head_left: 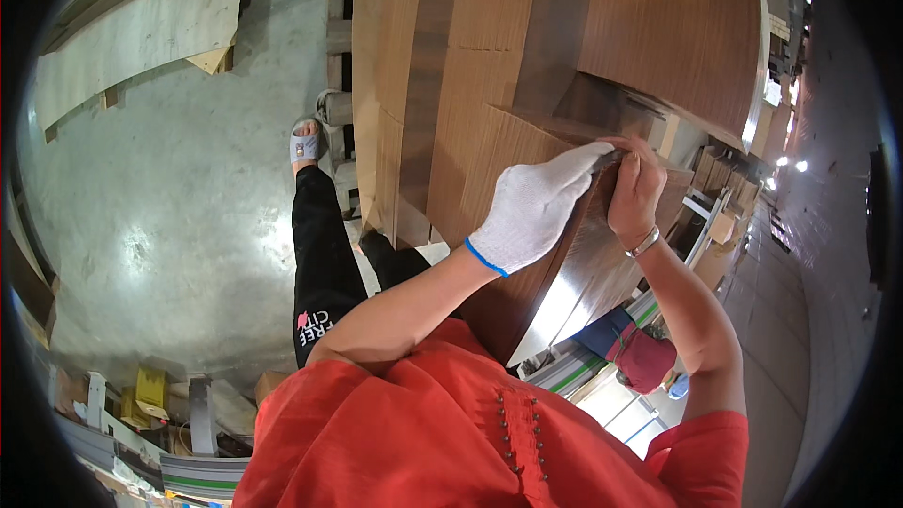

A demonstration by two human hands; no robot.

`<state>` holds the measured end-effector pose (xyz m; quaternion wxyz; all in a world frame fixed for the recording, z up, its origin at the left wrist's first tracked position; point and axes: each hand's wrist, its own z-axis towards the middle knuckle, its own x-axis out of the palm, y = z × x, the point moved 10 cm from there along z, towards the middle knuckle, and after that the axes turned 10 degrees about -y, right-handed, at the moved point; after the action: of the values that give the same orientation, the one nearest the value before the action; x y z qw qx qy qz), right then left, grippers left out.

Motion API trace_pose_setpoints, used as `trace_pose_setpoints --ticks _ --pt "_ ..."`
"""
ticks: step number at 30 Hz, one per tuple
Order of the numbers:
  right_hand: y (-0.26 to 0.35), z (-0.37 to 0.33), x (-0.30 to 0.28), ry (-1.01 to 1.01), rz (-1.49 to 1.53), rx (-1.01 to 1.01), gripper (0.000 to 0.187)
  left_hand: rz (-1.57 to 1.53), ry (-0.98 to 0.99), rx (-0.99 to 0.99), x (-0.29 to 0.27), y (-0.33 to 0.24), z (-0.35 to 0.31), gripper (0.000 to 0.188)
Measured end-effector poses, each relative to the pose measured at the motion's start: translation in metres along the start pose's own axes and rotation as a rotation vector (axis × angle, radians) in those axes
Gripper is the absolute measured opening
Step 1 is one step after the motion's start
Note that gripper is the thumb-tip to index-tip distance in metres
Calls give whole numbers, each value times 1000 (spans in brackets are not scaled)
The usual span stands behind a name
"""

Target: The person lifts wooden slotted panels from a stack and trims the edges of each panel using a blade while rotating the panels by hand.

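My gloved left hand (538,209) lies along the edge of a brown stack (602,259), fingers straight and together; my bare right hand (638,190) bends its fingers at the same corner. Whether either grips anything, I cannot tell. The stack is right at my fingertips. Just beyond them, another brown stack (677,28) blocks the way. Well left of my fingers is a pallet (340,113); past my right wrist, a person in maroon (644,359).

You are wearing black trousers (320,240), their left thigh showing white capital lettering (320,328) beside a small pink mark (303,321).
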<state>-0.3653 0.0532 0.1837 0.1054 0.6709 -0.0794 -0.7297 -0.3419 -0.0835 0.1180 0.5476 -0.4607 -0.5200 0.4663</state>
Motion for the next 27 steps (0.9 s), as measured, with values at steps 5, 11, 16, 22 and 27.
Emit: trace_pose_setpoints --ticks 5,11,16,22,27 --pt "5 1 1 -18 10 -54 32 -104 -121 -674 -23 161 -7 33" --pt "-13 -9 -1 -4 47 -24 32 -307 87 46 2 -75 -13 38" --pt "3 1 1 -11 33 -11 31 -20 -159 -567 -27 149 0 32" --pt "-5 -7 -2 1 -17 1 33 -295 104 -46 3 -31 -8 27" --pt "-3 -2 -2 -28 3 -67 33 -78 -96 -286 -7 86 0 34"
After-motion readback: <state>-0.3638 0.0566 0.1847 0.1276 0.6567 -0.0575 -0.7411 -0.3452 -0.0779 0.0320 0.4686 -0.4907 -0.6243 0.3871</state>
